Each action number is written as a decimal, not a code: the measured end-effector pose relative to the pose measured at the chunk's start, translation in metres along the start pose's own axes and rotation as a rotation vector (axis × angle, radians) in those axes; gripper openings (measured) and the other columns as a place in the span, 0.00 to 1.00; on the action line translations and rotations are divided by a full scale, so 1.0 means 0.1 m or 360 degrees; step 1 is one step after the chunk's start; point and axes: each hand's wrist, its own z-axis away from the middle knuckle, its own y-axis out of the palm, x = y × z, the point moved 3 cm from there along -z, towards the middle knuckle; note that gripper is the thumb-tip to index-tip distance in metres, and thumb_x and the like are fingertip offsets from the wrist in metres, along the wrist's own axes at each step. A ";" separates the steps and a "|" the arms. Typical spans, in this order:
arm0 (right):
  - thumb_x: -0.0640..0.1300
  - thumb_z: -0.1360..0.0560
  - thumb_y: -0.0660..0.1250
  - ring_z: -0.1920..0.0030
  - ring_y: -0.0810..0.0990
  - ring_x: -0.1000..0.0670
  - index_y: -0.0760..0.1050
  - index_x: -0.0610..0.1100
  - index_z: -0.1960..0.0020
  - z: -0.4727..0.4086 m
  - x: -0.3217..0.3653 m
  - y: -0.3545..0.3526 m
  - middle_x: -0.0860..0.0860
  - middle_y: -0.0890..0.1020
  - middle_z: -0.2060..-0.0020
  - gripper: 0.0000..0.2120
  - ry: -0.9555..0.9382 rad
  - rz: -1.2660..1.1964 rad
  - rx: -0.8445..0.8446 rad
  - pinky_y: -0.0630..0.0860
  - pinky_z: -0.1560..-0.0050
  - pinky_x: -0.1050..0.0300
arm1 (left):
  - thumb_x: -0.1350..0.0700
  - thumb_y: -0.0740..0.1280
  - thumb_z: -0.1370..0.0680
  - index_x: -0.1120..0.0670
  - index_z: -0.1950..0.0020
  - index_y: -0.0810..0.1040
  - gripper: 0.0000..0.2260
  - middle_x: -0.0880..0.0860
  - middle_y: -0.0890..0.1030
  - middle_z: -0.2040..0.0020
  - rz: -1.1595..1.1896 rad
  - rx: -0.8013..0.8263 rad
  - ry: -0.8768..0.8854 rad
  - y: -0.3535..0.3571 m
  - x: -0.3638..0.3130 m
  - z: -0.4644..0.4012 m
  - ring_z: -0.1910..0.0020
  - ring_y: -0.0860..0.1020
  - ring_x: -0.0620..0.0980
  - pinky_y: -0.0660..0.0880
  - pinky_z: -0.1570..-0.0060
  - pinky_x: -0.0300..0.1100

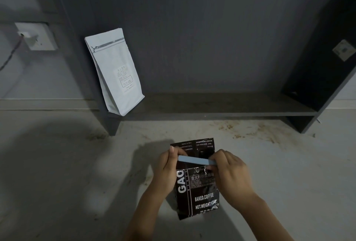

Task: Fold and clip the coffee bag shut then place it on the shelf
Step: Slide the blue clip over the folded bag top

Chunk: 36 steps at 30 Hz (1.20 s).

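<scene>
Clipping is underway: the black coffee bag (196,186) lies on the floor before the shelf (221,105), its top folded back, and both hands grip the blue clip (196,160) across the fold, left hand (167,165) at one end, right hand (229,171) at the other. Closing it and shelving remain; a pale bag (115,71) already stands there.

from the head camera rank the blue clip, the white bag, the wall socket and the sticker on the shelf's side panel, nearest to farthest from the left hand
1. blue clip: pinched in the left hand, across the black coffee bag.
2. white bag: standing at the shelf's left end.
3. wall socket: far upper left.
4. sticker: far upper right, about as far as the socket; too close to call.
</scene>
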 end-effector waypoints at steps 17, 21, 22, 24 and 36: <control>0.50 0.33 0.68 0.69 0.78 0.53 0.78 0.46 0.61 -0.19 -0.18 -0.26 0.51 0.81 0.67 0.07 0.0483 -0.1387 -0.0014 0.76 0.67 0.63 | 0.44 0.54 0.20 0.50 0.61 0.77 0.17 0.44 0.82 0.66 0.0017 0.0000 0.0045 0.01 0.01 0.01 0.63 0.79 0.36 0.73 0.61 0.26; 0.49 0.32 0.66 0.65 0.81 0.51 0.77 0.48 0.59 -0.20 -0.29 -0.31 0.53 0.82 0.66 0.05 0.0601 -0.1467 -0.0257 0.77 0.63 0.62 | 0.39 0.66 0.29 0.48 0.59 0.75 0.13 0.46 0.79 0.64 -0.0117 0.0009 0.0121 -0.02 0.03 0.02 0.64 0.77 0.43 0.74 0.64 0.33; 0.49 0.32 0.66 0.65 0.81 0.48 0.76 0.49 0.59 -0.19 -0.31 -0.32 0.54 0.83 0.66 0.04 0.0638 -0.1477 -0.0313 0.76 0.63 0.60 | 0.44 0.69 0.29 0.47 0.56 0.74 0.10 0.46 0.80 0.62 -0.0121 -0.0041 0.0135 -0.03 0.03 0.03 0.62 0.78 0.43 0.75 0.63 0.33; 0.46 0.30 0.66 0.65 0.78 0.42 0.76 0.51 0.59 -0.18 -0.38 -0.30 0.56 0.84 0.65 0.01 0.0714 -0.1488 -0.0398 0.73 0.62 0.54 | 0.57 0.73 0.30 0.42 0.46 0.70 0.19 0.41 0.81 0.57 -0.0069 -0.0167 0.0166 -0.03 0.03 0.05 0.59 0.80 0.40 0.76 0.59 0.31; 0.39 0.29 0.68 0.58 0.83 0.48 0.78 0.45 0.60 -0.02 -0.54 -0.02 0.52 0.84 0.64 0.02 0.0912 -0.1639 -0.0175 0.80 0.53 0.61 | 0.62 0.78 0.36 0.35 0.30 0.55 0.46 0.53 0.86 0.54 0.0327 0.0007 -0.0095 0.02 0.04 0.07 0.52 0.84 0.54 0.81 0.52 0.49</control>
